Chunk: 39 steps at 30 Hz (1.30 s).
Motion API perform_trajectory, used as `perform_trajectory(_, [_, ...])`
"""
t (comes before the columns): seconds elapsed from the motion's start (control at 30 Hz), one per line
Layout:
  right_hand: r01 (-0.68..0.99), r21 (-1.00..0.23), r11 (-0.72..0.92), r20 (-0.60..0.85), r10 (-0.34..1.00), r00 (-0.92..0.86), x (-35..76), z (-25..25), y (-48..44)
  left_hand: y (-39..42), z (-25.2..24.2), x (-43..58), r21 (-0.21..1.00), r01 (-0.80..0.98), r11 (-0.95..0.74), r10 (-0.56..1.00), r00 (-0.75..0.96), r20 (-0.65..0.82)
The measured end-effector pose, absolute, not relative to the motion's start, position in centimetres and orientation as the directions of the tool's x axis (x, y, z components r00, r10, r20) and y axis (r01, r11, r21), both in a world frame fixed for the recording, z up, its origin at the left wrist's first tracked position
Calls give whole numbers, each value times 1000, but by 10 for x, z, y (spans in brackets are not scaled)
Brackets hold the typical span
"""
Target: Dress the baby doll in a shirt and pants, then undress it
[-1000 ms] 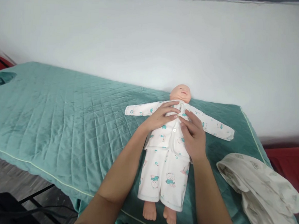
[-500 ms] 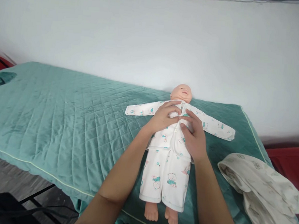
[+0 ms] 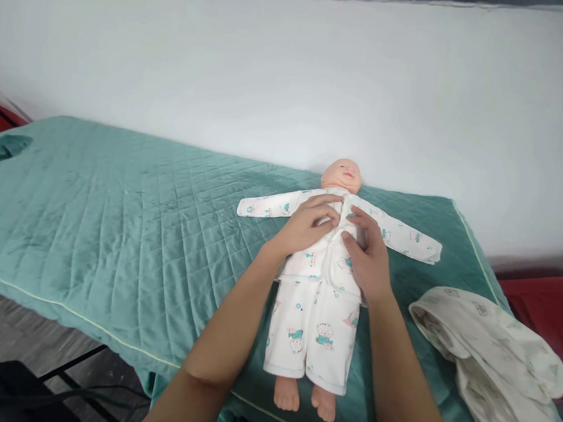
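A bald baby doll (image 3: 341, 175) lies on its back, its arms out to the sides. It wears a white printed button-front shirt (image 3: 309, 263) and matching white trousers (image 3: 288, 330); bare feet show below the hems. My left hand (image 3: 308, 224) rests on one side of the shirt's chest, fingers apart and slightly bent. Opposite it, my right hand (image 3: 369, 256) lies against the other side, with thumb and fingers spread. Between the two runs the shirt's button placket, partly covered by my fingers. Neither hand visibly pinches the cloth.
A teal quilted cover (image 3: 130, 226) spreads over the bed, with a hole at its far left. Crumpled pale printed cloth (image 3: 498, 355) lies at the right edge. Behind stands a white wall (image 3: 272, 75). Red objects (image 3: 549, 313) show beyond the bed's right side.
My fingers have drawn a little apart over the placket, the left ones back to the left. The doll and the pale cloth look almost the same.
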State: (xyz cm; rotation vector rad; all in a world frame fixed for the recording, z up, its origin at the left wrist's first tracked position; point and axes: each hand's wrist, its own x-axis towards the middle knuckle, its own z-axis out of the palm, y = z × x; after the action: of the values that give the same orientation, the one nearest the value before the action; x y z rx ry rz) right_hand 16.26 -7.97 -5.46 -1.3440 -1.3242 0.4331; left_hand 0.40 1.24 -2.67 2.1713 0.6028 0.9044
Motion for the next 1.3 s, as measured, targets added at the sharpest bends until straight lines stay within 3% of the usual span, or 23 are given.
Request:
perform_trajectory(0.17, [385,-878,284,401,876,270,170,-58,-78,6,-35,-11,763,135,-633,607,698,380])
perform_trajectory(0.5, [439,-840,318,370,928,35,184,-52,-80,16,-38,-25,762,93,-641,501,803,323])
perform_trajectory(0.97, [592,-715,372,494,868,52,178,-57,-81,16,-38,-24,781,77,-620,511,795,327])
perform_trajectory(1.3, [624,-695,357,499,865,61,178,-56,-81,17,-41,-23,777,36,-629,493,791,363])
